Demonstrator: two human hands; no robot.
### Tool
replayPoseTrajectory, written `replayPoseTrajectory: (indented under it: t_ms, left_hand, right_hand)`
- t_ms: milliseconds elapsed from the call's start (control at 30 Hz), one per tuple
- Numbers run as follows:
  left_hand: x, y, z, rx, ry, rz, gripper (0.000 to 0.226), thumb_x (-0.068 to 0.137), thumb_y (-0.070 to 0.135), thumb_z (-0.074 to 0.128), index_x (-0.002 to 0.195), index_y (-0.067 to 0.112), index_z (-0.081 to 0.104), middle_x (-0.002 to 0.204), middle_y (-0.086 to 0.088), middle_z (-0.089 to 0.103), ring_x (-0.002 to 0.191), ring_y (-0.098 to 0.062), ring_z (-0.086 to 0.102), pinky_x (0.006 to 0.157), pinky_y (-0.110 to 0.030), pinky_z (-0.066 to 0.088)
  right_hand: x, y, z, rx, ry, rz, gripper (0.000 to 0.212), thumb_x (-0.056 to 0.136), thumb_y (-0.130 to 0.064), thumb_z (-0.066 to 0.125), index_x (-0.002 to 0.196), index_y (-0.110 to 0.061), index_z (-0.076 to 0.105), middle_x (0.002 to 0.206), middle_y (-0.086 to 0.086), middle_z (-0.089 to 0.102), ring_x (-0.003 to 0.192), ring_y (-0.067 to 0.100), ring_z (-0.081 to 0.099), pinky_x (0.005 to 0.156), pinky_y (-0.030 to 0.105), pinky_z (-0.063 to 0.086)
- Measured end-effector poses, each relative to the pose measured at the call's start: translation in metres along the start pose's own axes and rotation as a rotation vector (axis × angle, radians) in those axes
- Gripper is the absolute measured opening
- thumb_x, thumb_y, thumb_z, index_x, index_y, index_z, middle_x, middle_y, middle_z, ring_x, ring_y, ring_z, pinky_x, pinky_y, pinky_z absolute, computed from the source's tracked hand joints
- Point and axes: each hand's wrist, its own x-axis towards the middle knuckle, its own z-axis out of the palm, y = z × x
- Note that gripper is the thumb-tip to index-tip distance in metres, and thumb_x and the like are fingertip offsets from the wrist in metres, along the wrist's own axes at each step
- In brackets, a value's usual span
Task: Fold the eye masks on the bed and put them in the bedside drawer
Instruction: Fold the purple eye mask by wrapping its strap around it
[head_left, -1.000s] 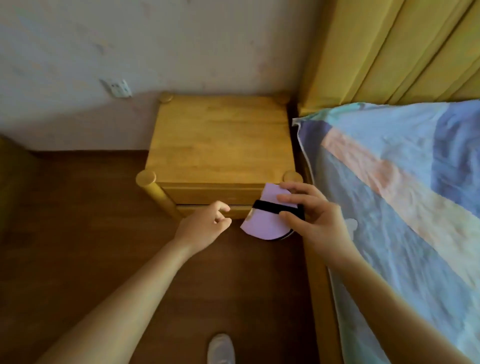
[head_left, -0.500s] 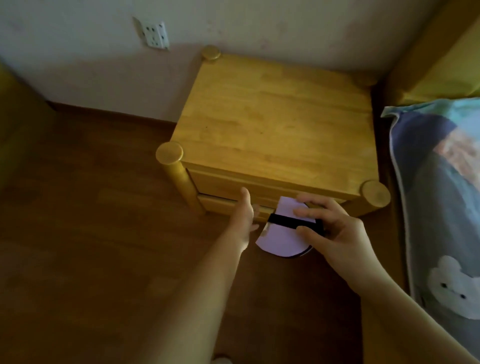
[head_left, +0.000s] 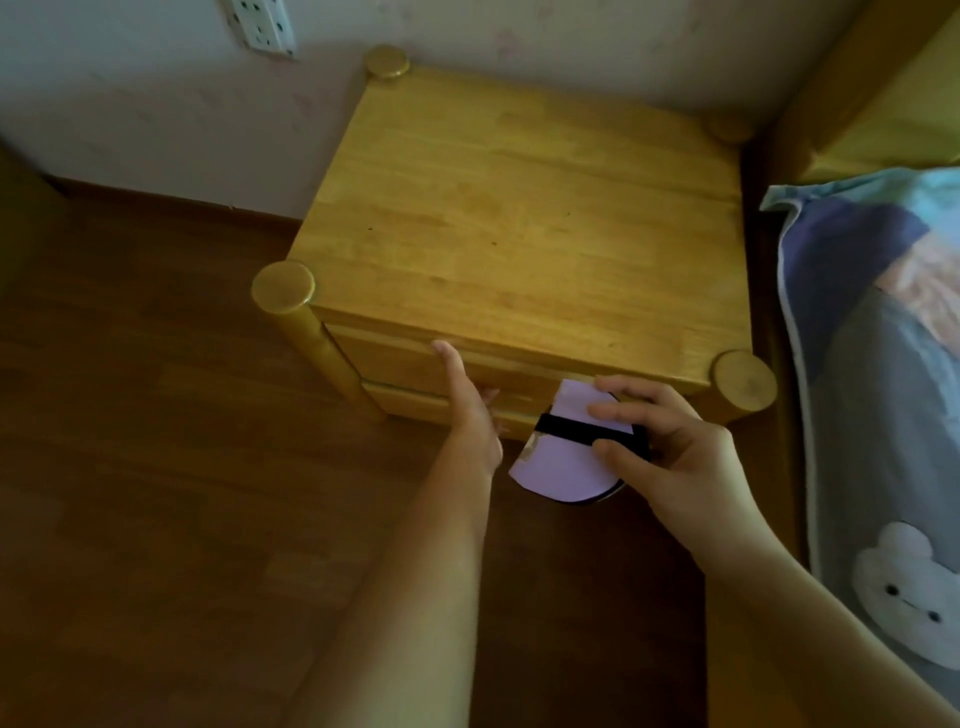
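While the right hand (head_left: 670, 457) pinches the folded lilac eye mask (head_left: 563, 467) (black strap across it) before the bedside cabinet (head_left: 519, 234), the left hand (head_left: 467, 410), fingers curled, reaches to the drawer front (head_left: 415, 364).

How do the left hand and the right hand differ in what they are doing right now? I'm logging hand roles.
The left hand reaches to the front of the closed wooden bedside drawer, fingers fairly straight, holding nothing; the right hand pinches the folded lilac eye mask with a black strap. The left hand touches the cabinet; the right hand hovers just in front of it. Both are bare and near the drawer front.
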Motion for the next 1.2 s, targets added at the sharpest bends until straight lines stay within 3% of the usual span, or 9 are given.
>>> replayPoseTrajectory:
  t_ms: [67, 200, 300, 367, 500, 667, 867, 1033, 1200]
  left_hand:
    - [-0.009, -0.008, -0.004, 0.036, -0.006, -0.032, 0.097, 0.068, 0.090, 0.029, 0.147, 0.033, 0.027, 0.150, -0.004, 0.034, 0.132, -0.027, 0.040, 0.111, -0.050, 0.029]
    - [-0.036, -0.027, -0.017, 0.000, 0.344, 0.002, 0.093, 0.072, 0.058, 0.066, 0.144, 0.030, 0.015, 0.139, -0.008, 0.032, 0.124, -0.035, 0.040, 0.095, -0.047, 0.040]
    - [-0.041, -0.022, -0.032, 0.587, 0.742, 0.469, 0.094, 0.063, 0.041, 0.079, 0.139, 0.023, 0.027, 0.144, -0.011, 0.032, 0.127, -0.034, 0.036, 0.100, -0.049, 0.032]
    - [-0.035, -0.017, -0.038, 0.995, 0.774, 0.841, 0.074, 0.066, 0.031, 0.074, 0.131, 0.022, 0.041, 0.139, -0.008, 0.042, 0.126, -0.029, 0.040, 0.101, -0.046, 0.031]
    - [-0.030, -0.007, -0.040, 1.644, 0.295, 1.018, 0.021, 0.097, 0.027, 0.041, 0.113, 0.021, 0.054, 0.088, 0.000, 0.067, 0.083, -0.019, 0.064, 0.075, -0.029, 0.044]
    - [-0.025, 0.003, -0.032, 1.961, 0.084, 0.992, 0.043, 0.102, 0.040, 0.023, 0.098, 0.015, 0.059, 0.066, -0.001, 0.049, 0.061, -0.022, 0.055, 0.046, -0.026, 0.026]
    - [-0.013, -0.002, -0.049, 1.885, -0.016, 0.808, 0.042, 0.100, 0.042, 0.029, 0.103, 0.015, 0.061, 0.084, -0.006, 0.065, 0.081, -0.024, 0.063, 0.059, -0.030, 0.041]
    - [0.012, -0.004, -0.038, 1.605, -0.371, 0.217, 0.054, 0.092, 0.027, 0.056, 0.143, 0.020, 0.037, 0.141, -0.004, 0.049, 0.124, -0.023, 0.050, 0.099, -0.038, 0.044]
    - [0.011, -0.020, -0.008, 1.570, -0.667, 0.094, 0.048, 0.096, 0.028, 0.050, 0.143, 0.021, 0.038, 0.142, -0.005, 0.047, 0.121, -0.024, 0.050, 0.094, -0.032, 0.041]
  right_hand:
    - [-0.001, 0.001, -0.003, -0.005, -0.004, 0.002, 0.030, 0.081, 0.004, 0.068, 0.105, -0.014, 0.071, 0.122, -0.014, 0.060, 0.119, -0.002, 0.053, 0.094, 0.022, 0.051]
    - [-0.001, 0.001, -0.006, 0.004, 0.004, 0.016, 0.033, 0.081, 0.003, 0.068, 0.106, -0.018, 0.070, 0.123, -0.015, 0.059, 0.120, 0.000, 0.053, 0.093, 0.029, 0.054]
    - [-0.001, 0.001, -0.005, 0.034, 0.026, 0.053, 0.033, 0.081, 0.003, 0.068, 0.103, -0.020, 0.071, 0.122, -0.016, 0.059, 0.118, 0.000, 0.054, 0.092, 0.036, 0.054]
    - [0.000, 0.003, -0.002, 0.078, 0.043, 0.088, 0.032, 0.081, 0.003, 0.068, 0.103, -0.020, 0.072, 0.122, -0.015, 0.059, 0.118, 0.002, 0.055, 0.092, 0.039, 0.054]
    - [0.008, 0.018, 0.006, 0.127, 0.132, 0.179, 0.030, 0.080, 0.003, 0.069, 0.100, -0.020, 0.072, 0.122, -0.013, 0.058, 0.118, 0.006, 0.054, 0.095, 0.042, 0.053]
    - [0.023, 0.041, 0.024, 0.175, 0.285, 0.315, 0.033, 0.081, -0.002, 0.070, 0.096, -0.031, 0.068, 0.119, -0.010, 0.057, 0.114, 0.013, 0.056, 0.095, 0.044, 0.052]
    - [0.037, 0.067, 0.033, 0.138, 0.210, 0.458, 0.034, 0.081, 0.003, 0.067, 0.097, -0.027, 0.063, 0.119, 0.005, 0.059, 0.110, 0.022, 0.058, 0.088, 0.036, 0.054]
    - [0.057, 0.085, 0.037, 0.084, 0.079, 0.562, 0.036, 0.080, 0.013, 0.062, 0.099, -0.018, 0.060, 0.114, 0.006, 0.058, 0.113, 0.025, 0.055, 0.084, 0.033, 0.051]
    - [0.073, 0.105, 0.034, -0.249, -0.104, 0.484, 0.041, 0.079, 0.010, 0.061, 0.113, -0.012, 0.059, 0.121, 0.007, 0.056, 0.119, 0.023, 0.052, 0.087, 0.027, 0.045]
